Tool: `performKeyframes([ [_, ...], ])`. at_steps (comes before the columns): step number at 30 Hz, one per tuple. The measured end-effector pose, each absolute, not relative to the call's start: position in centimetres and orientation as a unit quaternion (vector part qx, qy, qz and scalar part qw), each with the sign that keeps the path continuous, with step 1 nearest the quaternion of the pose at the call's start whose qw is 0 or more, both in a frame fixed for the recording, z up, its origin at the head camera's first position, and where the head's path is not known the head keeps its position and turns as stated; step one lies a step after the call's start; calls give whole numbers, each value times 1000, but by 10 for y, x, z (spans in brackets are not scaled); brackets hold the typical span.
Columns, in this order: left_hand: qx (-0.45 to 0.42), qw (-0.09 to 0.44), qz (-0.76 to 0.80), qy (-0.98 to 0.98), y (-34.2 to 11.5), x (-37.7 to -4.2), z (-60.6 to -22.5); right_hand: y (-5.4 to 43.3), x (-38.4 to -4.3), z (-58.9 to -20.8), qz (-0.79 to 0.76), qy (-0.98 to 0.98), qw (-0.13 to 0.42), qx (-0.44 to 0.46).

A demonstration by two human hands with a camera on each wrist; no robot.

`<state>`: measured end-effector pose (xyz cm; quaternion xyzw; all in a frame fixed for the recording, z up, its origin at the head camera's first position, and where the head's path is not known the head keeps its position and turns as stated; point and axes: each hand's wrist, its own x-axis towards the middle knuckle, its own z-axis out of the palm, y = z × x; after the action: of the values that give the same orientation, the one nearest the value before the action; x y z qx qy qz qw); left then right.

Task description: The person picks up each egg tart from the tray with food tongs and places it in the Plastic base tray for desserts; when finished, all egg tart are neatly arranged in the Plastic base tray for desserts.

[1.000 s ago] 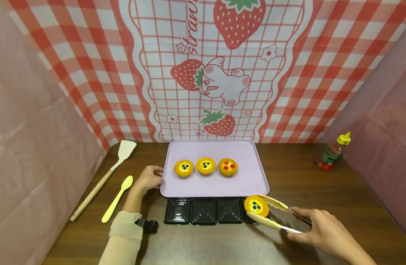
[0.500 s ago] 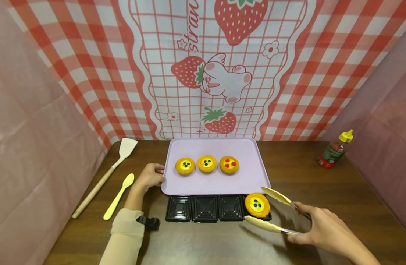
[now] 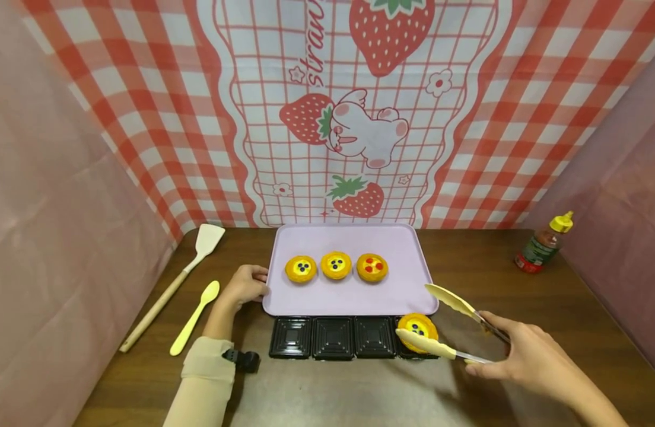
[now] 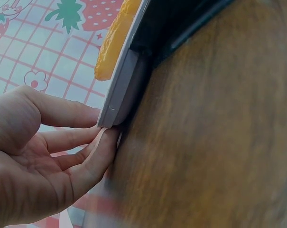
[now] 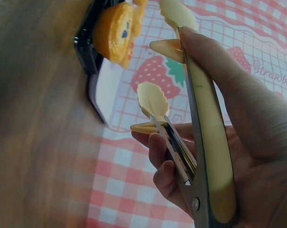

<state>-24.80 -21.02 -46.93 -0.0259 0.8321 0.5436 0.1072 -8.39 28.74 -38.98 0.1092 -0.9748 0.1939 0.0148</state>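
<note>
My left hand pinches the left edge of the lilac tray, thumb over the rim and fingers beneath in the left wrist view. On the tray sit two tarts with blue dots, the left tart and the middle tart, plus a red-dotted tart. In front lies a black plastic tray with square compartments. Its rightmost compartment holds another blue-dotted tart. My right hand grips tongs with cream tips, spread apart; the lower tip overlaps that tart in the head view.
At left lie a white spatula with a wooden handle and a yellow spoon. A sauce bottle with a yellow cap stands at the back right. A checked strawberry cloth hangs behind the wooden table.
The tongs have opened and let go of the blue-dotted tart, which now sits in the rightmost black compartment. Their tips have since shifted slightly up the view. My left hand stays at the tray edge.
</note>
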Motion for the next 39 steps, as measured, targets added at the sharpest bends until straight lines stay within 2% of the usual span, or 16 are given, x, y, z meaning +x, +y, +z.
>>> performKeyframes([
  [9, -30, 109, 542, 833, -209, -246, -471, 279, -103, -374, 194, -970, 64, 134],
  [17, -31, 110, 538, 835, -208, -246, -469, 265, -138, -363, 197, -966, 74, 148],
  [28, -33, 111, 547, 829, -210, -244, -471, 250, -189, -386, 217, -967, 32, 125],
  [39, -35, 110, 543, 832, -212, -248, -469, 236, -209, -400, 214, -969, 6, 121],
])
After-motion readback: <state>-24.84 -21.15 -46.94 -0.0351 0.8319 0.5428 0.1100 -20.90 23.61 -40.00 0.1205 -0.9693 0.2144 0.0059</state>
